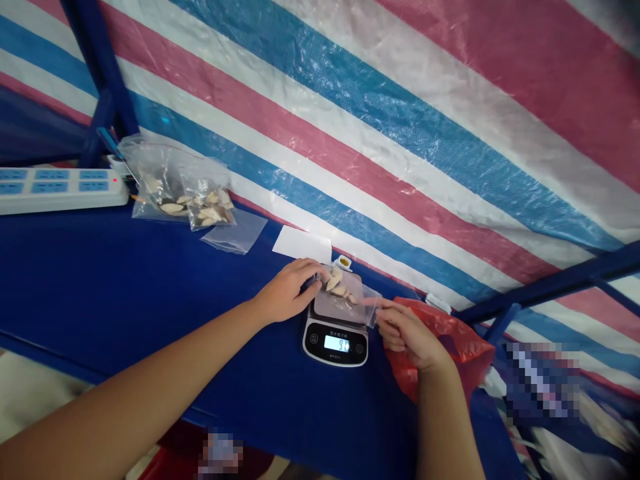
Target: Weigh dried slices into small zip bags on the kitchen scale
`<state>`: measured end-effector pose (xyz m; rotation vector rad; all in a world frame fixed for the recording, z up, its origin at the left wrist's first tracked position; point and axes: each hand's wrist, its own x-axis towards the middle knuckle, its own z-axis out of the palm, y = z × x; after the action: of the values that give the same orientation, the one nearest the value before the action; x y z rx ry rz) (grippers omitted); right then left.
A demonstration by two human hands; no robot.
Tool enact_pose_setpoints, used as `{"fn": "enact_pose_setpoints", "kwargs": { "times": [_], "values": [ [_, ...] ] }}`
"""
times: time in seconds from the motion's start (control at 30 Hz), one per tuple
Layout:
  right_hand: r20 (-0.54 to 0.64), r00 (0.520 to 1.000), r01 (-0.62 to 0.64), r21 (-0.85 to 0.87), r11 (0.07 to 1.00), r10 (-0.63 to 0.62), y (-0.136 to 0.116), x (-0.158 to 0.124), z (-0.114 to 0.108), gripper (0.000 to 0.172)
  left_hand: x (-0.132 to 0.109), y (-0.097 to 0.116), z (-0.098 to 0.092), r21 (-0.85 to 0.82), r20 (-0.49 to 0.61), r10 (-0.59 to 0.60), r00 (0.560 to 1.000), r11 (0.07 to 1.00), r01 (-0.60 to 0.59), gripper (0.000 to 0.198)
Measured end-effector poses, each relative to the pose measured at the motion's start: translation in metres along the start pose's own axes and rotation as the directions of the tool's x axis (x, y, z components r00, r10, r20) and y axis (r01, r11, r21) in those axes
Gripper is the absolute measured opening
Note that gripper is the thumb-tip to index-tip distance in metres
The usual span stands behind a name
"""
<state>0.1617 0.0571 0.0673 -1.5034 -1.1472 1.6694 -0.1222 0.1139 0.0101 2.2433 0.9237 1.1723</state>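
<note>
A small clear plastic bag (370, 306) with several pale, flat slices (339, 291) in it lies over the plate of a digital kitchen scale (336, 340). Its lit display seems to read about 9.1, though the last digit is unclear. My left hand (286, 292) has its thumb and fingers closed around the bag's left end. At the right end, my right hand (406, 331) pinches the bag's edge, its index finger stretched along the plastic. What the slices are I cannot tell.
Larger clear bags of similar slices (210, 207) and a flat clear bag (237, 232) lie at the back left, near a power strip (60, 189). White paper (303, 243) is behind the scale; a red plastic bag (455, 340) is at its right. Striped sheeting (350, 140) hangs behind the blue table (150, 280).
</note>
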Motion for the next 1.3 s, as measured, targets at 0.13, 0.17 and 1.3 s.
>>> {"fn": "enact_pose_setpoints", "kwargs": {
  "times": [0.13,0.17,1.3],
  "values": [
    [-0.031,0.999,0.043,-0.064,0.997,-0.045,-0.001,-0.006,-0.012,0.032,0.0,-0.006,-0.001,0.033,-0.085,-0.044,0.995,0.998,0.047,0.022],
    [-0.026,0.999,0.041,-0.08,0.996,-0.043,-0.001,-0.008,-0.014,0.031,0.0,-0.008,-0.001,0.038,-0.109,-0.058,0.992,0.997,0.063,0.021],
    [-0.382,0.899,0.206,-0.061,0.977,-0.214,0.015,0.014,-0.025,0.045,0.004,-0.026,-0.004,-0.098,-0.333,-0.309,0.891,0.951,0.293,0.015]
  ]
}}
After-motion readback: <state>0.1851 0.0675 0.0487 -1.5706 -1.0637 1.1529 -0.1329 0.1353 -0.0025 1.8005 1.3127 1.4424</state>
